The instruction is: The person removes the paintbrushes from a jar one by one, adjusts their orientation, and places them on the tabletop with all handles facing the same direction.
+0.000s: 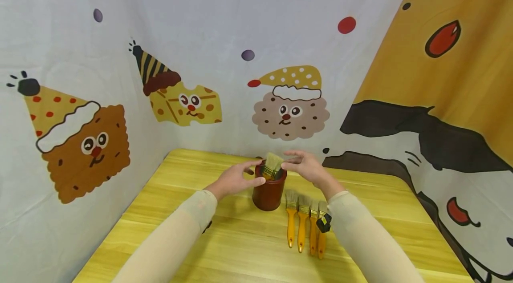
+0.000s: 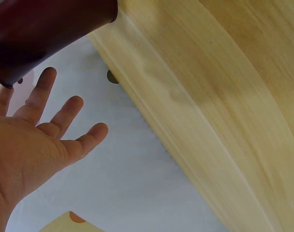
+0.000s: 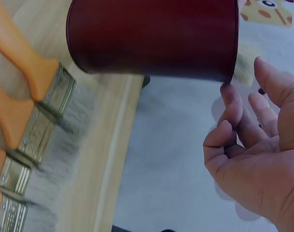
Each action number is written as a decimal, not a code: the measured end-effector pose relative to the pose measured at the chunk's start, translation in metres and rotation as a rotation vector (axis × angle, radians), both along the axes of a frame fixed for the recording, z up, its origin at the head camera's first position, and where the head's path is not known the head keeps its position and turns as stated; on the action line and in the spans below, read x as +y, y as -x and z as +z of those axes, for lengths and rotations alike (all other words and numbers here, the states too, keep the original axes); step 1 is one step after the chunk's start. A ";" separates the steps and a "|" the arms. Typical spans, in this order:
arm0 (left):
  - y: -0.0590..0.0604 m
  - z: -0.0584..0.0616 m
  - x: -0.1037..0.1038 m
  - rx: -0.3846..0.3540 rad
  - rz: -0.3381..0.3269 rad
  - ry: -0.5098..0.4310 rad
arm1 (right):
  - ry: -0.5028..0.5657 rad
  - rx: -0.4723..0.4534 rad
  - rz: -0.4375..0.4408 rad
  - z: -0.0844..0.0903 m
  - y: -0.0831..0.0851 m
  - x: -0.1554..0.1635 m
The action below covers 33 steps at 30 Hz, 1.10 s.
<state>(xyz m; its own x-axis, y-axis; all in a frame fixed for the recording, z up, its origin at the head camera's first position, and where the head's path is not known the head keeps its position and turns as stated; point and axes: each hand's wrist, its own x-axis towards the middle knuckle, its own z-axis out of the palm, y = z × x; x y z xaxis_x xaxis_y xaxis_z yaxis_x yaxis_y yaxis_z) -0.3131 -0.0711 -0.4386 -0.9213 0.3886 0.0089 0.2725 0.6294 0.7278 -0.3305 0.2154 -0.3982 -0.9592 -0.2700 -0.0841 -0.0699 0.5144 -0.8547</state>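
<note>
White printed cloth with cartoon biscuit figures in party hats (image 1: 86, 140) hangs along the left and far sides of what we see, and it wraps the pale yellow wooden table (image 1: 168, 238) on those edges. Moving right along the table, we find the left hand (image 1: 234, 179) coming in from a beige sleeve. Its thumb lies against the near left rim of the dark red round pot (image 1: 269, 189), and its fingers arch over the top on the far side. From the left wrist view we see this hand (image 2: 36, 140) with fingers spread and fairly straight, the pot (image 2: 45, 29) just above the fingertips; they curl round nothing.

The pot stands upright near the middle of the table, and a pale-bristled paintbrush (image 1: 274, 163) sticks out of its mouth, bristles up. Just right of the pot's top is the right hand (image 1: 306, 167), fingertips at the brush's bristles and the far right rim. The right wrist view shows this hand (image 3: 256, 154) with fingers loosely bent beside the pot's rim (image 3: 152, 38); we cannot tell whether they pinch the brush or only touch it.

On the table, just right of the pot and nearer to us, four orange-handled flat paintbrushes (image 1: 304, 225) lie side by side, bristles pointing to the far side. A small black clip-like object (image 1: 323, 223) sits by the right forearm over the rightmost brushes. Further right hangs a yellow, black and white cartoon cloth (image 1: 453, 96).
</note>
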 end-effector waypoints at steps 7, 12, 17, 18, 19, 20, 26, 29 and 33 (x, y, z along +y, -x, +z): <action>-0.002 0.001 -0.001 -0.013 -0.006 -0.003 | -0.004 0.065 -0.031 -0.004 0.000 -0.013; -0.001 0.001 -0.001 -0.013 -0.005 -0.005 | -0.059 0.141 -0.064 -0.004 0.002 -0.022; -0.001 0.000 -0.002 -0.010 -0.008 -0.004 | -0.120 0.209 -0.103 -0.006 0.005 -0.034; -0.001 0.000 -0.002 -0.009 -0.009 -0.006 | -0.126 0.219 -0.106 -0.006 0.005 -0.036; -0.001 0.000 -0.002 -0.009 -0.009 -0.006 | -0.132 0.229 -0.109 -0.007 0.006 -0.038; -0.001 0.000 -0.002 -0.006 -0.010 -0.006 | -0.138 0.238 -0.110 -0.008 0.006 -0.040; 0.000 0.000 -0.002 0.008 -0.011 -0.004 | -0.174 0.284 -0.106 -0.009 0.006 -0.050; 0.000 0.000 -0.002 0.004 -0.009 -0.004 | -0.187 0.299 -0.096 -0.007 0.005 -0.054; 0.000 -0.001 -0.002 -0.005 -0.008 -0.007 | -0.191 0.304 -0.064 -0.005 0.004 -0.058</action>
<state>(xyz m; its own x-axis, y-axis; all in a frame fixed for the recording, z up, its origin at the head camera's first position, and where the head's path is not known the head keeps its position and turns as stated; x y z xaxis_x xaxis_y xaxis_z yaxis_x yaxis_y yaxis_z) -0.3130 -0.0736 -0.4392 -0.9182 0.3961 0.0066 0.2736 0.6220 0.7337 -0.3345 0.1577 -0.4032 -0.9626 -0.2157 0.1638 -0.2682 0.6746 -0.6877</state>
